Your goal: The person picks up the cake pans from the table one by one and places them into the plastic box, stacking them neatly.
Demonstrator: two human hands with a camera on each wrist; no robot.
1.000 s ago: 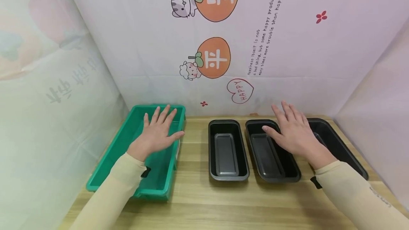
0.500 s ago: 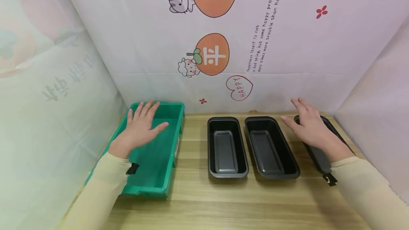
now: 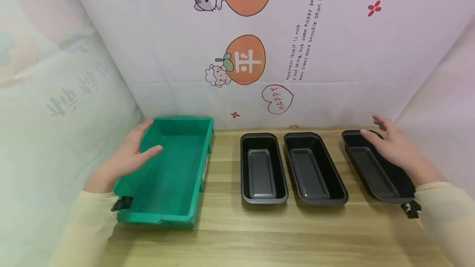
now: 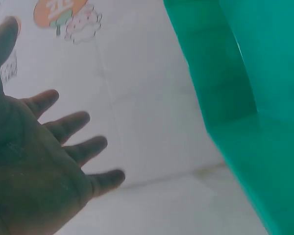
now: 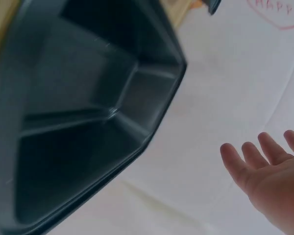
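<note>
My left hand [image 3: 128, 155] is held over the left side of a green plastic tray [image 3: 202, 176], thumb apart from the fingers and nothing in its grasp. The left wrist view has the left palm [image 4: 34, 171] with spread fingers beside the tray's wall [image 4: 225, 88]. Over the rightmost black loaf pan [image 3: 375, 172] hovers my right hand [image 3: 400, 147], which holds nothing. In the right wrist view the right hand's fingers [image 5: 264, 156] are extended, away from the pan's rim [image 5: 161, 117]. The right hand and forearm hide part of that pan's right side.
Two more black loaf pans, a middle one [image 3: 261, 168] and one to its right [image 3: 315, 168], stand on the wooden table [image 3: 230, 238]. Behind them rises a white printed cloth [image 3: 167, 52]. Similar cloth walls enclose the left [image 3: 55, 135] and right [image 3: 445, 114] sides.
Both hands have moved apart, the left one outward to the tray's left side and the right one across to the rightmost pan. The tray and pans have not been shifted.
</note>
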